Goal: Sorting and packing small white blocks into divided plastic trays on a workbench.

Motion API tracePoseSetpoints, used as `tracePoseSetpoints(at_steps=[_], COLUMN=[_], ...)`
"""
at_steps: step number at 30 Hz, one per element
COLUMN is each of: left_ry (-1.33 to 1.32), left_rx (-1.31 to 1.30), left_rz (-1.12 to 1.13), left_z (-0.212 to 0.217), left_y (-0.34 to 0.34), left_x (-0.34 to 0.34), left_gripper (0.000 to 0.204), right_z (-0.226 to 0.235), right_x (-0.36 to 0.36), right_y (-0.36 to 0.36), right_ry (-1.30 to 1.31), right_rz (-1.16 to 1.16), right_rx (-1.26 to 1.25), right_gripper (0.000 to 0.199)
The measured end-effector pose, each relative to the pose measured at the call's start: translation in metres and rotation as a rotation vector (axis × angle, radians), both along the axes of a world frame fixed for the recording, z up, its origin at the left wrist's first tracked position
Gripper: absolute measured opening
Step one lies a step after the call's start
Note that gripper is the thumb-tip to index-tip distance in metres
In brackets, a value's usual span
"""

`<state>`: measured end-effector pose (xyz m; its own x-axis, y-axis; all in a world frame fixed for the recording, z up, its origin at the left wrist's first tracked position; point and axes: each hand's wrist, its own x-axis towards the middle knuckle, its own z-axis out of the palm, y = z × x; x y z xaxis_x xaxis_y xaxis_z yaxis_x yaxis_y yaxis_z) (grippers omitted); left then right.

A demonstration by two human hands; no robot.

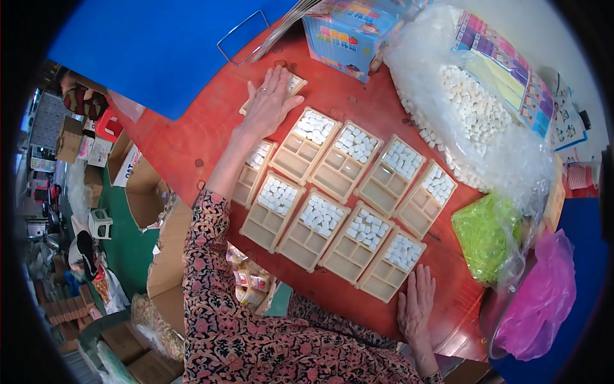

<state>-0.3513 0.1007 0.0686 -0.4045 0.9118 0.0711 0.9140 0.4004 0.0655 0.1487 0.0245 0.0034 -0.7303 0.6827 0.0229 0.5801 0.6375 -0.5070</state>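
Note:
My left hand [272, 102] lies flat, fingers stretched out, over a beige tray [295, 84] at the far left; its palm hides most of that tray. Flat on the table beside the nearest right tray [385, 265] rests my right hand [417, 303], its fingers straight and holding nothing. Between the hands, several beige compartment trays [325, 159] stand in two slanting rows. Small white pieces [358, 142] fill the large compartment of each, while the smaller compartments show bare. My left forearm partly covers one tray [249, 182] at the left end.
On the red table [211, 128], a clear plastic bag [422, 45] spills white pieces [473, 109] at the far right. A blue printed box [339, 45] stands at the back. Green plastic [489, 233] and a pink bag [540, 301] lie at right. Cardboard boxes [169, 269] stand left.

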Motion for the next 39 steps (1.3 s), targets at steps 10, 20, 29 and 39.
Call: tracePoseSetpoints(at_steps=[10, 20, 29, 39], left_ry=[-0.052, 0.113, 0.05, -0.032], left_rx=[-0.158, -0.1, 0.004, 0.042], left_rz=[-0.065, -0.116, -0.092, -0.199], left_z=[0.002, -0.01, -0.015, 0.018], left_y=[0.0, -0.014, -0.011, -0.011], left_x=[-0.007, -0.014, -0.006, 0.033], left_gripper=[0.082, 0.077, 0.077, 0.076], right_z=[-0.004, -0.002, 0.004, -0.003], right_x=[0.003, 0.003, 0.001, 0.002], right_y=[0.0, -0.001, 0.003, 0.001], right_ry=[-0.009, 0.005, 0.019, 0.091], right_rz=[0.016, 0.02, -0.006, 0.01], right_rx=[0.041, 0.03, 0.021, 0.02], right_gripper=[0.058, 0.058, 0.056, 0.057])
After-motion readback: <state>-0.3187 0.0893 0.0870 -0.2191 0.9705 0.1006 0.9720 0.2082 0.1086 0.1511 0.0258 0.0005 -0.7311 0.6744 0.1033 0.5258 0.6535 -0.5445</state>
